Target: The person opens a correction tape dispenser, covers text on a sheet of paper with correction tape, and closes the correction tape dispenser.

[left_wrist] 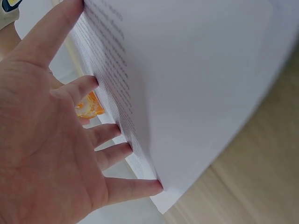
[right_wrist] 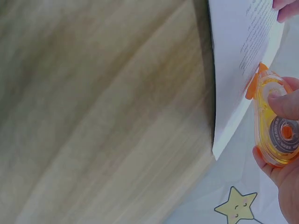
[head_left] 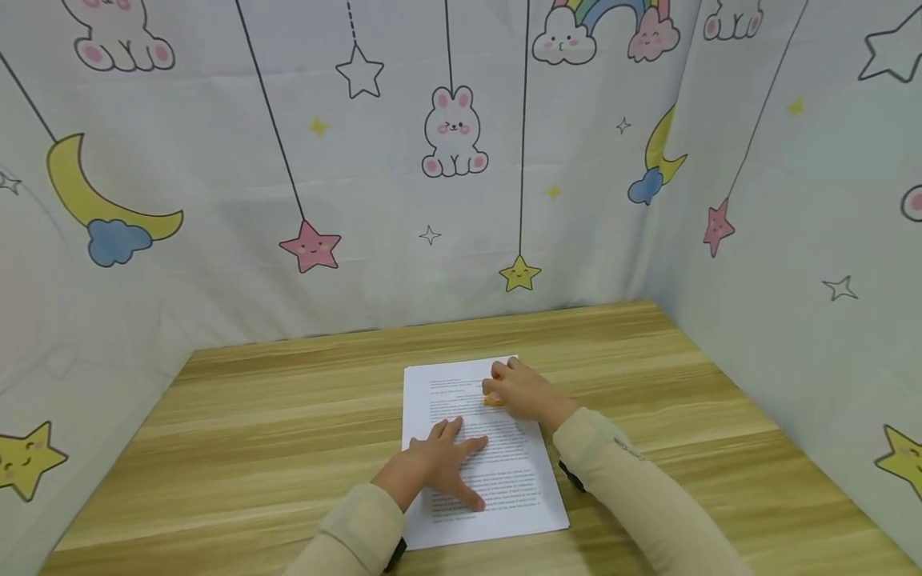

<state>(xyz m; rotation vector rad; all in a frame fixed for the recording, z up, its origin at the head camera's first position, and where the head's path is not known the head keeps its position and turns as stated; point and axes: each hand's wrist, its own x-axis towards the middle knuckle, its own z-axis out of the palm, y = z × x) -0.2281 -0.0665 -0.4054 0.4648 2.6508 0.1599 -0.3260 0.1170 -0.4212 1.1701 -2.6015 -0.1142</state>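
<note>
Printed paper [head_left: 421,392] covered in lines of small text lies on the wooden table. My left hand [head_left: 442,464] rests on it with fingers spread; in the left wrist view the fingertips [left_wrist: 112,130] press against the page. Near the top right of the page, my right hand [head_left: 526,392] grips a correction tape dispenser [right_wrist: 280,126]. Its body is clear and orange, with a dark round label. The thumb lies across one face, and the orange tip [right_wrist: 254,84] is right at the paper by the text.
The wood-grain table [head_left: 288,416] extends to both sides of the paper. A white curtain [head_left: 389,176] with cartoon stars, moons and rabbits hangs behind the table and along its sides. Pale sleeves [head_left: 634,488] cover both forearms.
</note>
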